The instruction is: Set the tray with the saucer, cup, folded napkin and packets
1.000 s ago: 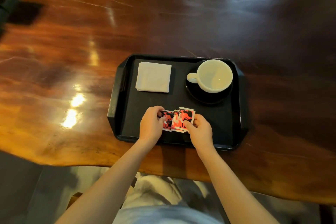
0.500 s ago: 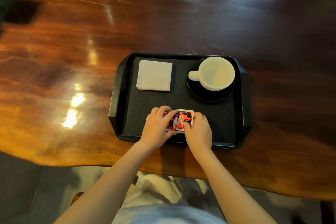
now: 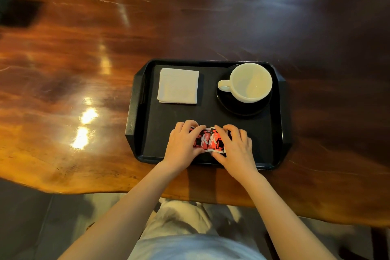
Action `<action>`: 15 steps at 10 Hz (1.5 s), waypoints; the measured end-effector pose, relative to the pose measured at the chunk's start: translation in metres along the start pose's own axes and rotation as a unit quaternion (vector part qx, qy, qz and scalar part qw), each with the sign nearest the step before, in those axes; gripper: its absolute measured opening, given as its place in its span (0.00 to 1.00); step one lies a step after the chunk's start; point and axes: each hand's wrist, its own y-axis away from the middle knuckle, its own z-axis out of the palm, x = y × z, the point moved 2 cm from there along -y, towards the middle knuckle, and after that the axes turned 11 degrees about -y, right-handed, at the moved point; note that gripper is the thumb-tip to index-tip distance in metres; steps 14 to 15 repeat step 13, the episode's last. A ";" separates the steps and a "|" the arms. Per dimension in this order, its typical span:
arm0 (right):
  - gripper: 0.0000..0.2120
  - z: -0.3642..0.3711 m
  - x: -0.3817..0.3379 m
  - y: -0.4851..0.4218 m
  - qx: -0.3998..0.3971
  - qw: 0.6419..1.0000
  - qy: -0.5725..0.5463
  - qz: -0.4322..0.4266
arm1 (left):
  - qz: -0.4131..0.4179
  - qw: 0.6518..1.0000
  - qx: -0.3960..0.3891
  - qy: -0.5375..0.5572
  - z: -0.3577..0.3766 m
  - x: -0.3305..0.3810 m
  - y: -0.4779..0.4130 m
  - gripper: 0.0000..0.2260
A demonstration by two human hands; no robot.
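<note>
A black tray [image 3: 280,133] lies on the wooden table. At its far left sits a white folded napkin [image 3: 178,86]. At the far right a white cup [image 3: 250,82] stands on a black saucer [image 3: 232,107], its handle pointing left. Red, black and white packets [image 3: 210,141] lie flat near the tray's front edge. My left hand [image 3: 182,143] covers their left side and my right hand [image 3: 237,146] covers their right side, fingers resting on them. How many packets there are is hidden by my fingers.
The glossy wooden table [image 3: 84,69] stretches far to the left and back of the tray, with bright light reflections at the left. Its wavy front edge runs just below the tray. My lap is visible under it.
Both hands have slid inward over the packets, pushing them from a fanned spread into a tighter, squarer group. The napkin, cup and saucer have not moved.
</note>
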 end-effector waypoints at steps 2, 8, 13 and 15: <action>0.35 -0.006 0.009 0.000 0.005 1.000 -0.020 -0.004 | -0.002 1.000 0.000 -0.001 0.001 0.000 0.000 0.29; 0.37 -0.013 0.011 -0.008 -0.023 1.000 -0.019 -0.007 | -0.012 1.000 -0.006 -0.008 0.001 0.002 0.001 0.28; 0.39 -0.039 -0.004 -0.008 -0.066 0.998 0.009 0.016 | -0.021 0.999 0.005 -0.031 -0.029 0.007 0.002 0.28; 0.39 -0.039 -0.004 -0.008 -0.066 0.998 0.009 0.016 | -0.021 0.999 0.005 -0.031 -0.029 0.007 0.002 0.28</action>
